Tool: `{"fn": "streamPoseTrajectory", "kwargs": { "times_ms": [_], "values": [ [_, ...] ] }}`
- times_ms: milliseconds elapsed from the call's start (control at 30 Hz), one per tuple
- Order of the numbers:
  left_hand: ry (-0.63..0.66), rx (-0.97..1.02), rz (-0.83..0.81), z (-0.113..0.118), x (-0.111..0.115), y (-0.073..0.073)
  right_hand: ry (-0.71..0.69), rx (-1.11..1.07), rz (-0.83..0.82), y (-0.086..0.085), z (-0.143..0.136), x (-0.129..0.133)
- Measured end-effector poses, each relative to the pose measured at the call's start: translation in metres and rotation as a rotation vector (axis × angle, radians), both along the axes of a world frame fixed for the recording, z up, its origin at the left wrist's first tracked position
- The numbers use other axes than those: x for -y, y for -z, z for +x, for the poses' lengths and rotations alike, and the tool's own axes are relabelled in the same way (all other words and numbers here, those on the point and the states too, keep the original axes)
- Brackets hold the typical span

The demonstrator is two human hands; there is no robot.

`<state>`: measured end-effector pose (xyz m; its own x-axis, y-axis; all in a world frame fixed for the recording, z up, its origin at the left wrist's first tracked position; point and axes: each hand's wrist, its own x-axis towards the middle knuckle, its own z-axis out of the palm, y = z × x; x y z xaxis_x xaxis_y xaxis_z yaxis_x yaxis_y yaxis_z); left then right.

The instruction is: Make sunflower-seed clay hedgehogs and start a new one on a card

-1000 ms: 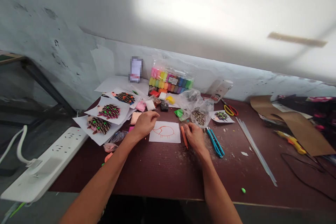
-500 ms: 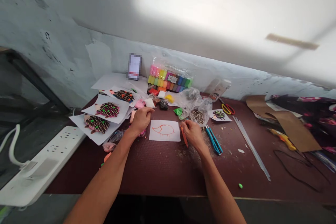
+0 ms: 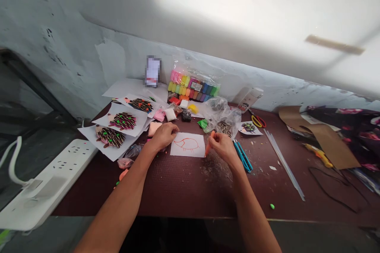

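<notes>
1. Grip of the right hand (image 3: 224, 146) is closed on an orange marker (image 3: 209, 145), which is held at a tilt between thumb and fingers, by the right edge of the sheet (image 3: 187, 146); whether the sheet is touched by its lower end cannot be told.
2. Fingers of the left hand (image 3: 164, 136) are bent and brought together at the upper left corner of the sheet; how far the grip is open, or whether the corner is pinched, cannot be told.
3. The sheet is laid flat on the worktop (image 3: 178, 193), between the hands, and is marked with an orange outline of a rounded body with a pointed snout and short legs.
4. Beyond the sheet are placed a white block (image 3: 170, 114), a black packet (image 3: 186, 115), a piece of green clay (image 3: 203, 123) and, farther back, a clear pack of coloured clay (image 3: 192, 89).
5. To the right of the sheet, past the right hand, is laid a blue-handled tool (image 3: 243, 158); a bag (image 3: 225, 126) of small dark pieces is set beyond and to the right.
6. Farther right of the sheet are seen scissors (image 3: 259, 121), clear sticks (image 3: 283, 164) and a yellow glue gun (image 3: 319, 155).
7. Left of the sheet, spiky hedgehog pictures (image 3: 122, 120) are spread on white paper.
</notes>
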<state>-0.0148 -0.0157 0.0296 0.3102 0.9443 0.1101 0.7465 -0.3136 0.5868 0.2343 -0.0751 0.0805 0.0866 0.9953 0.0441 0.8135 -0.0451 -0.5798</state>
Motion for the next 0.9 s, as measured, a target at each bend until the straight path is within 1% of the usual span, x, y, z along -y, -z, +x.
{"fn": "streamPoseTrajectory", "kwargs": {
  "times_ms": [100, 200, 267, 333, 433, 633, 767, 900],
  "values": [
    [0.016, -0.004, 0.009, -0.001, -0.001, 0.001, -0.104, -0.412, 0.024, -0.003, -0.015, -0.006],
    [0.029, -0.013, 0.007, 0.0, 0.0, 0.0, -0.089, -0.745, 0.004, 0.005, -0.034, -0.009],
    [0.031, -0.021, 0.005, 0.001, 0.001, -0.001, -0.055, -0.893, 0.018, 0.013, -0.044, -0.009],
    [0.018, -0.036, 0.009, 0.003, 0.001, -0.003, -0.045, -0.938, 0.022, 0.019, -0.047, -0.007],
    [-0.008, -0.058, 0.013, 0.005, 0.002, -0.003, -0.022, -0.942, 0.004, 0.024, -0.046, -0.003],
    [-0.016, -0.067, 0.028, 0.005, 0.001, 0.0, -0.025, -0.944, -0.009, 0.026, -0.041, -0.002],
    [-0.012, -0.08, 0.038, 0.005, 0.001, 0.002, -0.023, -0.923, 0.013, 0.027, -0.041, -0.002],
    [-0.006, -0.086, 0.033, 0.006, 0.001, 0.0, -0.079, -0.929, 0.027, 0.024, -0.041, -0.001]
  ]
}}
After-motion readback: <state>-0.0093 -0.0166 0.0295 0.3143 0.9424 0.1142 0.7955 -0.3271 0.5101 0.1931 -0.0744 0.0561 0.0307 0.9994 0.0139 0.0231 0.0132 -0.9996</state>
